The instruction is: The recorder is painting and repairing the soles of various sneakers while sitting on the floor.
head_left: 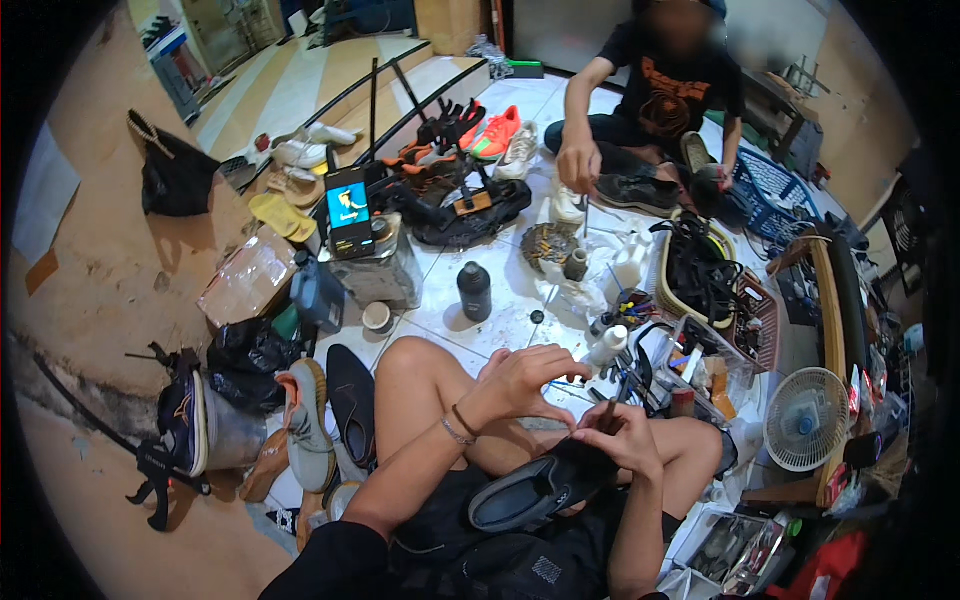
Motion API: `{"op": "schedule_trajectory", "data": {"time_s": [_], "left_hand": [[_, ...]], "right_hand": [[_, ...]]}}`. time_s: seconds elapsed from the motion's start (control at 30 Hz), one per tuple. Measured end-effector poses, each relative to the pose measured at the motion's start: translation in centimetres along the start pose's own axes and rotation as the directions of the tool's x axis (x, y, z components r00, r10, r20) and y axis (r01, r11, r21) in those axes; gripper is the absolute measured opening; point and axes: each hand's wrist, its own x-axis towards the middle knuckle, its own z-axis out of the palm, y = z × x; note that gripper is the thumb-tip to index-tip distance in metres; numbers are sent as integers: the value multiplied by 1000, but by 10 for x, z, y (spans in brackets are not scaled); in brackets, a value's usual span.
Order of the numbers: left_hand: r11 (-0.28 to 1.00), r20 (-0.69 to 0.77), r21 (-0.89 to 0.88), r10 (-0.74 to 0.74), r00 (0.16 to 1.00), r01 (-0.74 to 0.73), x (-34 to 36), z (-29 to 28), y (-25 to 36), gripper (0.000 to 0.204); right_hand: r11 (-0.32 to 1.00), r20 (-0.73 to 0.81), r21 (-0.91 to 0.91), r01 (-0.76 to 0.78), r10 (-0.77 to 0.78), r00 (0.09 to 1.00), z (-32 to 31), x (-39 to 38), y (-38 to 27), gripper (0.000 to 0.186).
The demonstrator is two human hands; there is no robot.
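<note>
A dark shoe [515,497] lies across my lap, its opening toward me and its front end pointing up to the right. Above it, my left hand [520,388] is open, with thumb and forefinger curved apart in a C shape. A bracelet circles that wrist. By the shoe's front end, my right hand [628,440] is closed with thumb and fingers pinched together. What sits between those fingers is too dark and small to make out. Just beyond the hands stands a white bottle [608,346].
A black bottle [475,292] stands on the tiled floor ahead. A phone [349,214] leans on a metal can [385,268]. Shoes and a cardboard box [248,275] lie left; baskets [690,275] and a fan [805,420] stand right. Another person [665,100] sits opposite, one hand reaching down.
</note>
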Motion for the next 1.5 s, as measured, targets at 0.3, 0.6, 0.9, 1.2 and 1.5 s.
{"op": "schedule_trajectory", "data": {"time_s": [0.3,0.6,0.9,1.2,1.5], "left_hand": [[998,29,-52,36,999,-35,-2,-6,1,63],[993,-34,-53,-106,994,104,-4,2,-5,48],[969,31,-30,-243,970,244,-6,6,5,38],[926,-146,-141,-369,918,350,-9,24,-7,19],[918,-149,-260,-346,926,301,-8,28,-23,13]], "right_hand": [[991,148,104,-82,66,987,11,-3,-5,15],[955,-166,-245,165,-209,964,13,-1,-7,13],[891,-270,-430,145,-280,921,21,4,-8,11],[878,-309,-457,140,-305,901,24,11,-6,14],[830,-320,-161,533,-555,768,-1,-10,-38,25]]}}
